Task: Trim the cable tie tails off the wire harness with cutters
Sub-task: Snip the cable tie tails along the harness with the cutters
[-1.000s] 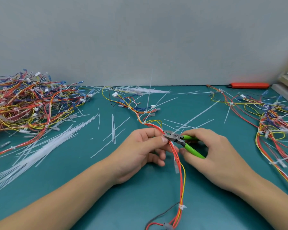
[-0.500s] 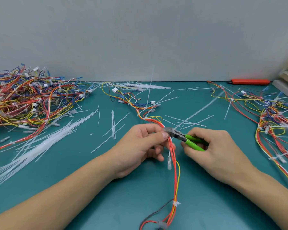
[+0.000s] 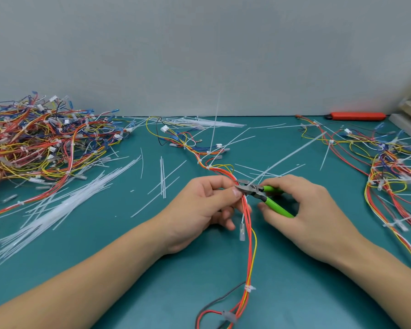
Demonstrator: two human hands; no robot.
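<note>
At centre of the teal mat (image 3: 294, 293), L hand (image 3: 199, 210) pinches the wire harness (image 3: 248, 217) btwn thumb and forefinger, the orange/red/yellow bundle running from the far connectors down through the pinch and off the near edge. R hand (image 3: 304, 210) grips the green-handled flush cutters (image 3: 261, 194), fingers curled round both handles; the cutter nose sits right at the bundle, just beside the L thumb tip. A long white cable tie tail (image 3: 287, 157) slants up and away to the right from the blades; blades look parted w/ the tail btwn them, but too small to be sure. A clear-sleeved terminal (image 3: 242, 231) hangs below the L fingers. Lower on the harness, a trimmed tie (image 3: 248, 288) wraps the bundle. Far left: big heap of harnesses (image 3: 40, 143). Near it, a pile of loose white tie tails (image 3: 57, 207). Far right: more harnesses (image 3: 389, 167) w/ tails sticking out. Orange-handled tool (image 3: 356, 116) lies by the back wall.
</note>
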